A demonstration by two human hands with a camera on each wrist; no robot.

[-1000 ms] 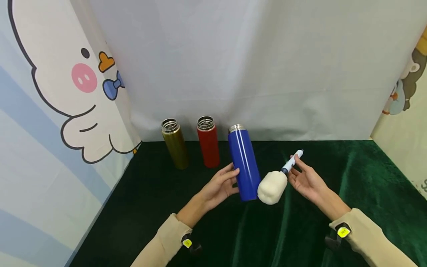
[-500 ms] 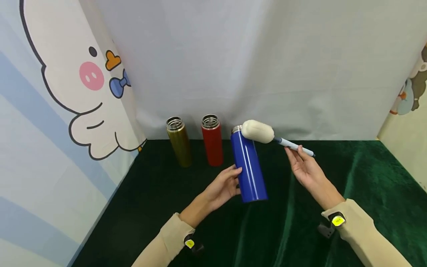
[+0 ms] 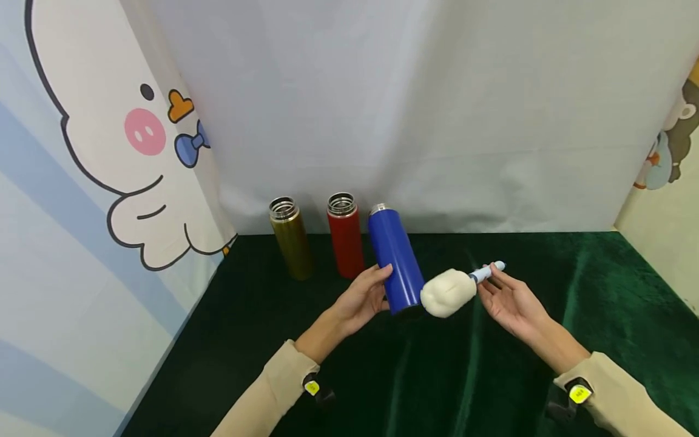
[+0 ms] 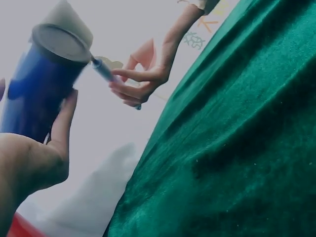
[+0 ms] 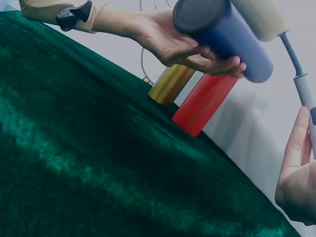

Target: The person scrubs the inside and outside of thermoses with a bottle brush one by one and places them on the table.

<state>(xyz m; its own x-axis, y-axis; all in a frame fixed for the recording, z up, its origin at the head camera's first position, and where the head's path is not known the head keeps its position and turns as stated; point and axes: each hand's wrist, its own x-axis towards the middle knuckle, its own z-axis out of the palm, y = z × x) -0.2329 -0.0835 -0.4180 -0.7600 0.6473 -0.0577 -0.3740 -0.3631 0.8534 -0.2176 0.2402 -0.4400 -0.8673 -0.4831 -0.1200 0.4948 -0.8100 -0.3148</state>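
Note:
My left hand (image 3: 360, 297) grips a blue thermos bottle (image 3: 394, 258) around its lower half and holds it up off the cloth, tilted, with its steel neck toward the back left. Its dark base (image 5: 200, 14) shows in the right wrist view. Between thumb and fingers, my right hand (image 3: 510, 303) pinches the light-blue handle of a sponge bottle brush (image 3: 448, 293). The brush's white sponge head lies right at the bottle's lower right side in the head view. From the left wrist view, the sponge (image 4: 69, 22) appears behind the bottle's base.
A gold bottle (image 3: 292, 246) and a red bottle (image 3: 346, 243), both lidless, stand upright at the back left. Dark green velvet cloth (image 3: 524, 394) covers the table. A pale curtain (image 3: 415, 109) hangs along the back edge, with printed cartoon sheets on both sides.
The sponge head rose to the bottle's neck half a second ago and is now back down beside its base. The left hand keeps its grip on the bottle.

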